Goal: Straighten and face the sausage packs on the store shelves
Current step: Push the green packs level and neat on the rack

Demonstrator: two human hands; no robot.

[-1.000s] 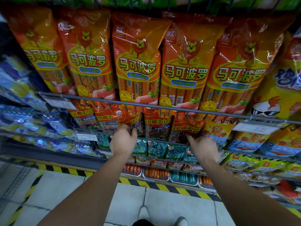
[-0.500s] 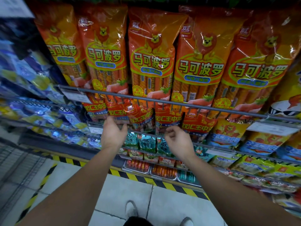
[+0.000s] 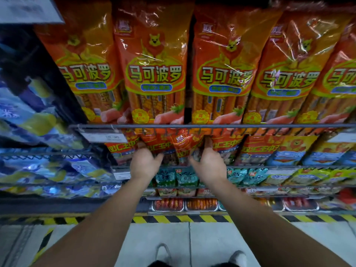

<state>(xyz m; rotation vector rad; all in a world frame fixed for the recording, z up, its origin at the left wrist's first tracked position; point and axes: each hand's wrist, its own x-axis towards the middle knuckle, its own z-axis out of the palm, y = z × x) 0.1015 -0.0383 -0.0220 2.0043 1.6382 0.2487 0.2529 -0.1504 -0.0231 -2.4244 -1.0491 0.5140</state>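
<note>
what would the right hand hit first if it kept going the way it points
The right hand would press straight into the red sausage pack it grips; beyond that probably the wire rail, depth unclear.

Five tall orange sausage packs [image 3: 154, 78] — the rightmost cropped, two hands, left hand [image 3: 143, 164] and right hand [image 3: 209, 163], two shoes [image 3: 163, 253]

The left hand [image 3: 143, 163] and the right hand [image 3: 209, 162] are drawing closer together, the right one sliding left along the shelf. Both are now reaching up under the wire rail [image 3: 250, 126] and gripping the red sausage packs [image 3: 157, 146], fingers behind, thumbs in front. The crumpled pack [image 3: 182, 145] between them is tilting out of the row.
</note>
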